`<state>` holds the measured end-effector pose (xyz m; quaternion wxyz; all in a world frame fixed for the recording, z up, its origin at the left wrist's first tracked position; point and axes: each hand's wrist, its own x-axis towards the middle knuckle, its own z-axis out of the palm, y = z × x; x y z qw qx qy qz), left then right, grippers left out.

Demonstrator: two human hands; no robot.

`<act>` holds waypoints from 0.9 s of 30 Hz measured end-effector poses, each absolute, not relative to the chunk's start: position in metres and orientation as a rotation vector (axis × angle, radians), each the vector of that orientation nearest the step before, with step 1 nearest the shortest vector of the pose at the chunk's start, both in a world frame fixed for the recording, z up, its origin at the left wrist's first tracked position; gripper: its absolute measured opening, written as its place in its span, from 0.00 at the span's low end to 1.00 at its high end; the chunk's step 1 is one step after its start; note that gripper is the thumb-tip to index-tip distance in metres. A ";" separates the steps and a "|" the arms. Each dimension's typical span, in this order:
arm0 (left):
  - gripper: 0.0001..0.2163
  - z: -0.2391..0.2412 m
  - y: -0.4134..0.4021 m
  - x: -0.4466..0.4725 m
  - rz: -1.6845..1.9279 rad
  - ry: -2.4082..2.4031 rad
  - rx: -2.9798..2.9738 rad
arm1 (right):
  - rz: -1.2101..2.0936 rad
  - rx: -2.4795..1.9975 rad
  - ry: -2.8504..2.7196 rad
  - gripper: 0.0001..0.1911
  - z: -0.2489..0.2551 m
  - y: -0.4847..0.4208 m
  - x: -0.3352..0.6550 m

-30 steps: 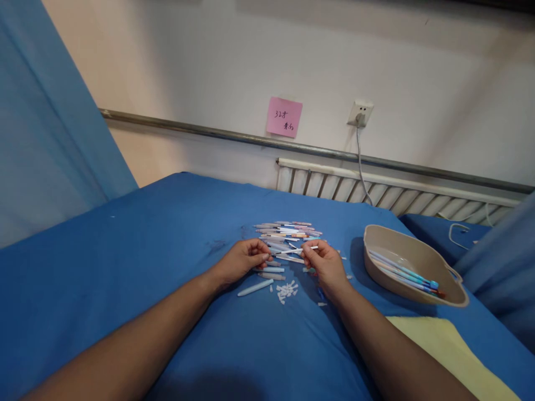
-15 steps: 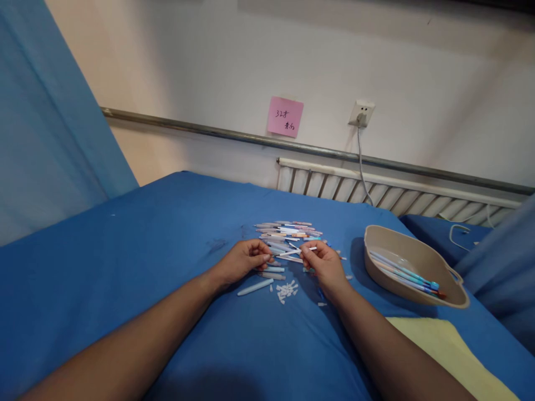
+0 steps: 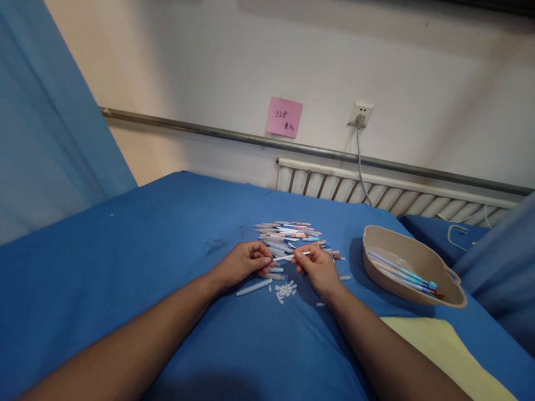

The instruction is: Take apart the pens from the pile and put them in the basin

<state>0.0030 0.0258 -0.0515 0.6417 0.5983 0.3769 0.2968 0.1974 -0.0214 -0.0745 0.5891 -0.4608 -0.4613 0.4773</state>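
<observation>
Between my two hands runs a slim white pen refill [image 3: 284,258]. My left hand [image 3: 246,263] pinches its dark tip end, while my right hand [image 3: 317,270] grips the white tube farther along. Just beyond my fingers lies a pile of pen parts [image 3: 284,229], mostly pale barrels and thin refills. A light-blue pen barrel [image 3: 254,287] rests on the cloth below my left hand. Beside it sits a small heap of short white pieces [image 3: 286,291], too small to name for certain. My right hand partly covers some of the parts.
To the right stands a beige plastic basin [image 3: 453,287] with several pens [image 3: 403,273] in it. A yellow cloth [image 3: 438,345] lies near my right forearm. Blue cloth [image 3: 125,267] covers the table. Behind are a radiator [image 3: 334,186] and a metal rail [image 3: 209,130].
My right hand has moved a little left and down, closer to my left hand, and less of the refill sticks out past its fingers. My left hand has hardly moved.
</observation>
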 end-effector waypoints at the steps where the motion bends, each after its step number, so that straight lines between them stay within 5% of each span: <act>1: 0.10 -0.051 0.025 0.003 0.683 0.862 1.370 | 1.121 -1.067 -1.063 0.16 -0.075 -0.021 0.197; 18: 0.15 -0.039 0.025 -0.002 0.768 0.932 1.553 | 1.376 -0.869 -0.692 0.17 -0.071 -0.024 0.201; 27: 0.10 -0.017 0.010 -0.017 0.178 1.083 2.332 | 1.363 -0.854 -0.689 0.15 -0.071 -0.023 0.208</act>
